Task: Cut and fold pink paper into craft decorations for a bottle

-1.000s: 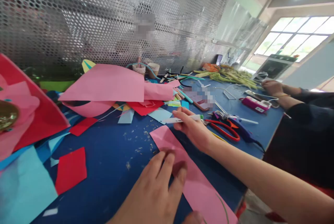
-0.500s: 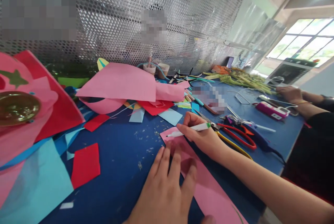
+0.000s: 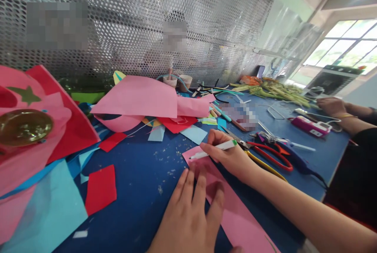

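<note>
A long pink paper strip lies slantwise on the blue table. My left hand rests flat on its upper part, fingers spread and pressing it down. In my right hand is a white marker with a green end, pinched between thumb and fingers. The marker's tip meets the strip near its far left corner. Just right of that hand lie scissors with red and yellow handles, blades pointing away to the left.
Red paper pieces, a light blue sheet and larger pink paper lie left and behind. A purple power strip is at right, near another person's hand. Perforated metal sheeting stands along the back.
The view has shifted slightly, so everything appears a little lower and further right. Both hands keep their places on the strip, and the marker tip has barely moved.
</note>
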Action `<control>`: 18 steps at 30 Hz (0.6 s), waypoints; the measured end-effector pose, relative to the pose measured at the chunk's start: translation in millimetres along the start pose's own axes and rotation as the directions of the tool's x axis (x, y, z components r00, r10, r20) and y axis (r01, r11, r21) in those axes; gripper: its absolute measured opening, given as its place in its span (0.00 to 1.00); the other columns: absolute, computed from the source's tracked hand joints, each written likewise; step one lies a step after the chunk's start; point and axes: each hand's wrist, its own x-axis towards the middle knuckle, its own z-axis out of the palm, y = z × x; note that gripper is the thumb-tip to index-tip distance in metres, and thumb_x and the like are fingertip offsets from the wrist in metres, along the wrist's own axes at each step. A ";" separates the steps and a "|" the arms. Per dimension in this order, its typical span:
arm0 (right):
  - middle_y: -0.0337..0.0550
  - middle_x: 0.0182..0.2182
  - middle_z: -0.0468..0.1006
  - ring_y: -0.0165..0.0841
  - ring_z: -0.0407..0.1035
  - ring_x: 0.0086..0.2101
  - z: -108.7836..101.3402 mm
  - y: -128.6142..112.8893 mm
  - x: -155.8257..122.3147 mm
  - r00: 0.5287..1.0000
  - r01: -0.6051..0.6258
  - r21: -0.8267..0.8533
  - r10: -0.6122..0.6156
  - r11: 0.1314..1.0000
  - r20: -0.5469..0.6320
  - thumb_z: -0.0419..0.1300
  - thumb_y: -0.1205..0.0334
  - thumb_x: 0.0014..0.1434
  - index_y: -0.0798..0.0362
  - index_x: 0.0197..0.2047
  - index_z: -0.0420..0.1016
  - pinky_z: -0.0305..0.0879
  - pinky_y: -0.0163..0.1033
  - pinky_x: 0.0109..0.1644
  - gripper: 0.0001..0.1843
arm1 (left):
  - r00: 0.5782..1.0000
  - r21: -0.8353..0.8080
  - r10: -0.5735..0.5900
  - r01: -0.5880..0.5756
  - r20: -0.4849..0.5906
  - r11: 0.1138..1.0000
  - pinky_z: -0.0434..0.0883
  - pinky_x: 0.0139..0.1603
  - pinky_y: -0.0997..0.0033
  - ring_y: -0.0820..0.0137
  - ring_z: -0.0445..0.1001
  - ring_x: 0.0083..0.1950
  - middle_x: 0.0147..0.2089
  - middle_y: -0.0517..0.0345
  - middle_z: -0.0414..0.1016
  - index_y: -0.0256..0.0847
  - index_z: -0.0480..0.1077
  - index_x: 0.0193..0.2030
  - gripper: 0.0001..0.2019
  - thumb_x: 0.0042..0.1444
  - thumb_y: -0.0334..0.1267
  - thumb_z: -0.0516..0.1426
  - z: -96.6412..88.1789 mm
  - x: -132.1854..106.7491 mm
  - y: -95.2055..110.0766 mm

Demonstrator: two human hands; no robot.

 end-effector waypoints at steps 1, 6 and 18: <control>0.26 0.15 0.58 0.25 0.46 0.18 0.1 -0.4 -0.2 1.000 -0.003 -0.005 0.003 1.000 0.000 0.62 0.55 0.54 0.49 0.23 0.58 0.43 0.35 0.22 0.17 | 1.000 -0.003 0.002 -0.002 -0.001 1.000 0.69 0.56 0.51 0.45 0.70 0.60 0.59 0.35 0.72 0.39 0.56 0.68 0.40 0.57 0.64 0.49 -0.1 0.3 0.0; 0.27 0.16 0.58 0.25 0.47 0.19 -0.4 -2.1 -0.9 1.000 -0.017 -0.034 0.018 0.999 0.015 0.63 0.55 0.54 0.49 0.23 0.59 0.44 0.34 0.22 0.16 | 1.000 -0.006 0.006 -0.005 0.019 1.000 0.68 0.57 0.51 0.46 0.69 0.60 0.60 0.35 0.71 0.39 0.55 0.69 0.39 0.58 0.63 0.47 -0.7 2.1 0.3; 0.29 0.18 0.58 0.27 0.49 0.21 0.9 -0.4 -1.1 1.000 -0.021 -0.067 0.022 0.998 0.012 0.62 0.54 0.53 0.49 0.23 0.58 0.48 0.35 0.25 0.17 | 0.999 -0.084 -0.036 0.038 0.027 0.996 0.64 0.60 0.51 0.47 0.66 0.63 0.61 0.40 0.71 0.40 0.59 0.67 0.35 0.60 0.62 0.47 -1.5 0.0 -0.4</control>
